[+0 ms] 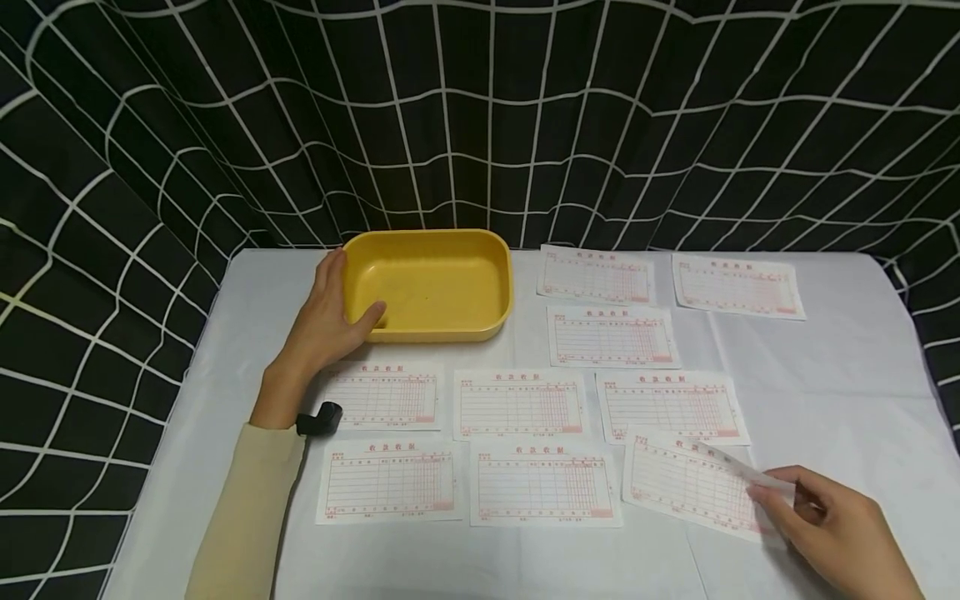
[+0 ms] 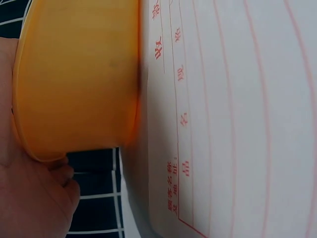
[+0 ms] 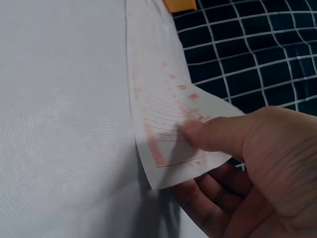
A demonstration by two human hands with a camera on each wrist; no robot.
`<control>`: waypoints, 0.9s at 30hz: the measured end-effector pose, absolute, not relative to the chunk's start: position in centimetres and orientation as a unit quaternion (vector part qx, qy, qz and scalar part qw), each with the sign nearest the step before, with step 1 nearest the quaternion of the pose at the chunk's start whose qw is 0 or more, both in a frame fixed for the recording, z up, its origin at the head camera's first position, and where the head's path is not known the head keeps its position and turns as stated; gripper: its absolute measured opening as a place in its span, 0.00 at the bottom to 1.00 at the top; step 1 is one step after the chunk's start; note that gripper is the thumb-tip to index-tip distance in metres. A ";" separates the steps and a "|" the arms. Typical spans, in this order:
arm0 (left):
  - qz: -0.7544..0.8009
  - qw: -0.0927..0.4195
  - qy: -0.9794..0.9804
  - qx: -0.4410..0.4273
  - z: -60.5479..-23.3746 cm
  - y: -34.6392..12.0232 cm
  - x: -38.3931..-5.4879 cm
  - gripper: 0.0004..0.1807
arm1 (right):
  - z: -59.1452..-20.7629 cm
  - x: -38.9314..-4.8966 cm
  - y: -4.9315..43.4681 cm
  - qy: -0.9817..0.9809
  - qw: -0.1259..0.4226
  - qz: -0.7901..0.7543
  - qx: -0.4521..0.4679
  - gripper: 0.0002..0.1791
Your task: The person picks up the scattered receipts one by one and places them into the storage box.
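My left hand (image 1: 322, 312) grips the left end of a yellow plastic basin (image 1: 427, 335), thumb over its near left rim and fingers along the outer left side. In the left wrist view the basin's wall (image 2: 79, 89) fills the upper left, above a printed receipt slip (image 2: 237, 124). At the lower right, my right hand (image 1: 840, 525) pinches the right end of a receipt slip (image 1: 690, 483) between thumb and fingers. That end curls up from the cloth, while its left part overlaps the slip above. In the right wrist view the thumb (image 3: 218, 134) presses on the printed side.
Several similar receipt slips lie spread on the white cloth (image 1: 832, 375): a front row (image 1: 546, 483), a middle row (image 1: 519, 406), and others at the back right (image 1: 738, 286). A dark curtain with white grid lines (image 1: 495, 108) hangs behind and at both sides.
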State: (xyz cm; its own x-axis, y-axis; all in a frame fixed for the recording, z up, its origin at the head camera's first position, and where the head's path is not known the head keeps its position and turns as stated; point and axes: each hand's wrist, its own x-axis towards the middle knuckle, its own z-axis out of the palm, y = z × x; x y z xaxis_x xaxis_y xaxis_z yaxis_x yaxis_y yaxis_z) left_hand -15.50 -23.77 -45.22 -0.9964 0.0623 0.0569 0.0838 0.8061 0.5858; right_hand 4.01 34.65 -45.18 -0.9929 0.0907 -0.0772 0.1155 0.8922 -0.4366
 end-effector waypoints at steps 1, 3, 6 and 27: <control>-0.309 0.017 -0.950 -0.037 -45.2 -23.8 -15.5 0.56 | -45.1 4.0 34.7 0.971 0.032 -0.230 0.056 0.15; -0.308 0.017 -0.951 -0.035 -45.2 -23.8 -15.5 0.56 | -44.8 4.1 34.8 0.969 0.038 -0.236 0.057 0.14; -0.309 0.018 -0.950 -0.034 -45.2 -23.8 -15.5 0.56 | -44.4 4.1 34.9 0.965 0.046 -0.250 0.061 0.13; -0.301 0.023 -0.953 -0.037 -45.6 -23.8 -15.5 0.56 | -41.7 1.9 37.0 0.907 0.032 -0.407 0.102 0.07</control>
